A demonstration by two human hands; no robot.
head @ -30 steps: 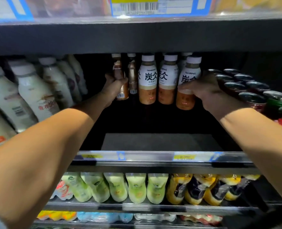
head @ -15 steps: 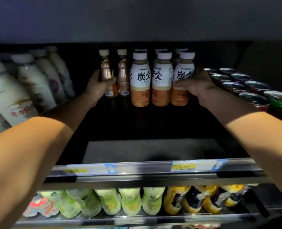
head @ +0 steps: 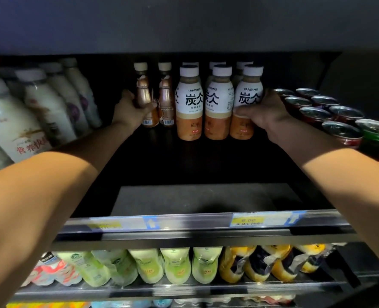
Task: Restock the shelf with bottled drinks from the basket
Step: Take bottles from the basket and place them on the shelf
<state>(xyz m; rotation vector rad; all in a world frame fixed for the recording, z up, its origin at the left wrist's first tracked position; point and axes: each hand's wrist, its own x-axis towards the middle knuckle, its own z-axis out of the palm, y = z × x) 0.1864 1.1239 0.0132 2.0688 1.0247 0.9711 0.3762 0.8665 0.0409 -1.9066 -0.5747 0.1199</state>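
Deep in a dark shelf (head: pixel 206 232) stand two slim copper-brown bottles and several white-capped Tanbing bottles (head: pixel 189 103) with white and tan labels, in rows. My left hand (head: pixel 129 110) is wrapped around the left copper-brown bottle (head: pixel 143 94). My right hand (head: pixel 265 110) grips the lower part of the rightmost Tanbing bottle (head: pixel 248 96). Both arms reach far in from the front. The basket is out of view.
Tilted white milk-drink bottles (head: pixel 35 114) fill the left of the shelf, cans (head: pixel 330 112) with red and green sides the right. The shelf floor in front of the bottles is bare. Green and yellow bottles (head: pixel 177 265) line the shelf below, behind a price-tag rail (head: pixel 246 221).
The view has dropped lower and moved closer, so the shelf above has left the frame. Both hands stay on the same two bottles, which sit slightly nearer the front.
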